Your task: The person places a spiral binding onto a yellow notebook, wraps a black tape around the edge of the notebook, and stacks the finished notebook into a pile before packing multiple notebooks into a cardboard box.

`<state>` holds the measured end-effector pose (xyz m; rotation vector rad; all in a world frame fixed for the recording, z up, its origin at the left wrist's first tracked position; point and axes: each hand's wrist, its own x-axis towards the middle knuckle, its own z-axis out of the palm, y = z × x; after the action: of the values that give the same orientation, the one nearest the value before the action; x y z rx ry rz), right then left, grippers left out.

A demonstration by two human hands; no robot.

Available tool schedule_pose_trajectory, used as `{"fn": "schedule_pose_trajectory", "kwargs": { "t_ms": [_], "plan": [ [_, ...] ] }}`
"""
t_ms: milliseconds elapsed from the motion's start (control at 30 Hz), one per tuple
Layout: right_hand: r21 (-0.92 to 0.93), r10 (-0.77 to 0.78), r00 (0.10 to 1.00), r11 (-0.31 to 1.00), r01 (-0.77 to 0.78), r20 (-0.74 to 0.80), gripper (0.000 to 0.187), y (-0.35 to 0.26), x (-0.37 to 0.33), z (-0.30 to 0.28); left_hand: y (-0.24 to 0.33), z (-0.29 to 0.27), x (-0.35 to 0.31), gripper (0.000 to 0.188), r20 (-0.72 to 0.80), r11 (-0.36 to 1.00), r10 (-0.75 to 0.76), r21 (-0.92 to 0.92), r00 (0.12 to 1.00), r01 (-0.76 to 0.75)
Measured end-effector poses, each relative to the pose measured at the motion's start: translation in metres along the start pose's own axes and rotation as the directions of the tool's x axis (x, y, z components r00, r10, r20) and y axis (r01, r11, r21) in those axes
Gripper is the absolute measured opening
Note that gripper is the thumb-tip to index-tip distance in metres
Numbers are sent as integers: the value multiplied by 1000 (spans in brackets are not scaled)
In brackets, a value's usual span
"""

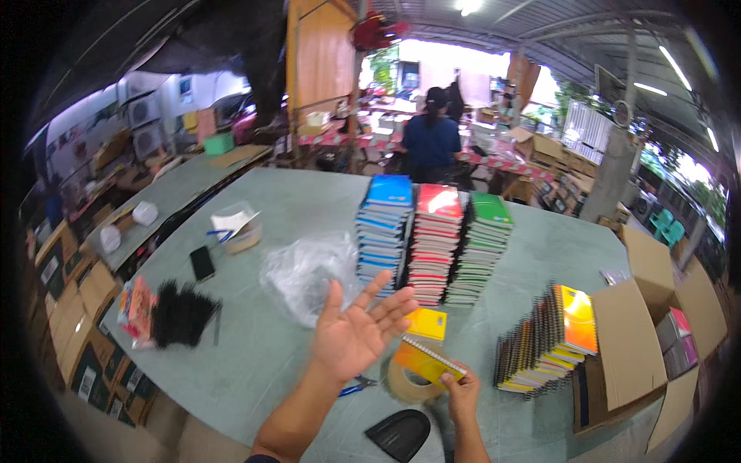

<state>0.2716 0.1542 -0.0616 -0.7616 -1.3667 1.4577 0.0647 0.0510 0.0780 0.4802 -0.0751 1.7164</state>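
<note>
My right hand (461, 390) pinches a small orange-yellow spiral notebook (423, 359) by its right end, its white coil along the upper edge. My left hand (359, 336) is raised to the left of it, palm showing and fingers spread, holding nothing. A yellow notebook (427, 324) lies on the table just beyond the held one. Under the held notebook sits a roll of brown tape (409, 386), partly hidden. Blue-handled pliers (356, 386) lie near my left wrist, with a dark, rounded flat object (399, 434) closer to me.
Tall stacks of blue (384, 231), red (437, 243) and green notebooks (480, 247) stand ahead. Right are yellow notebooks (548, 339) and an open carton (625, 347). Left lie clear plastic (305, 274), a phone (202, 264) and black coils (184, 315). A person (432, 143) sits beyond.
</note>
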Motion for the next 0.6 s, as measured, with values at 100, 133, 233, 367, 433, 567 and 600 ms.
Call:
{"fn": "schedule_pose_trajectory", "kwargs": {
  "t_ms": [100, 133, 233, 367, 433, 567, 600],
  "plan": [
    [45, 49, 997, 998, -52, 60, 28, -22, 0, -9, -46, 51, 43, 81, 43, 984, -166, -57, 985, 169],
    [25, 30, 997, 999, -32, 76, 29, -27, 1, -15, -58, 80, 47, 83, 220, 959, -233, -111, 947, 262],
    [-327, -14, 994, 944, 50, 113, 31, 16, 6, -23, -71, 125, 42, 86, 481, 916, -273, -133, 833, 377],
    [-99, 151, 985, 985, -143, 79, 29, -42, -8, -16, -40, 53, 23, 71, 291, 660, -161, 742, 943, -117],
    [123, 130, 978, 981, -151, 166, 30, 6, -2, -66, -9, 3, -12, 50, 94, -8, 186, 996, 978, -94],
    [129, 225, 972, 964, -232, 63, 30, -18, 0, -59, 52, -103, -136, 37, -177, -434, 682, 683, 710, 587],
    [143, 262, 963, 952, -269, 71, 30, -19, 5, -59, 55, -108, -167, 38, -84, -623, 676, 466, 732, 628]
  ]
}}
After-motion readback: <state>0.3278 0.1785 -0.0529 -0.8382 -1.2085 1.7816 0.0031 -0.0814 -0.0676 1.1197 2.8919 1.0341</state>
